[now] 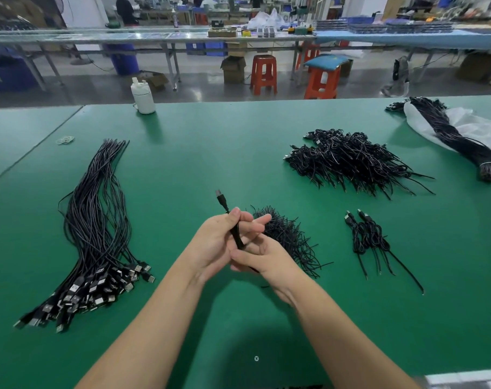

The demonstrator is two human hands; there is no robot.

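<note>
Above the middle of the green table [238, 153], my left hand [219, 242] and my right hand [262, 258] meet around one folded black cable [235, 231]. The cable's plug end sticks up past my left fingers. My left fingers curl round the cable's upper part, and my right hand grips its lower part. Just behind my hands lies a small heap of short black twist ties [287, 234]. How the cable runs inside my right hand is hidden.
A long spread of straight black USB cables [95, 237] lies at left, plugs toward me. A pile of bundled cables [348, 161] and two tied cables [369, 237] lie at right. A bagged cable bunch [457, 136], a white bottle [143, 98] and rubber bands [65, 139] sit farther back.
</note>
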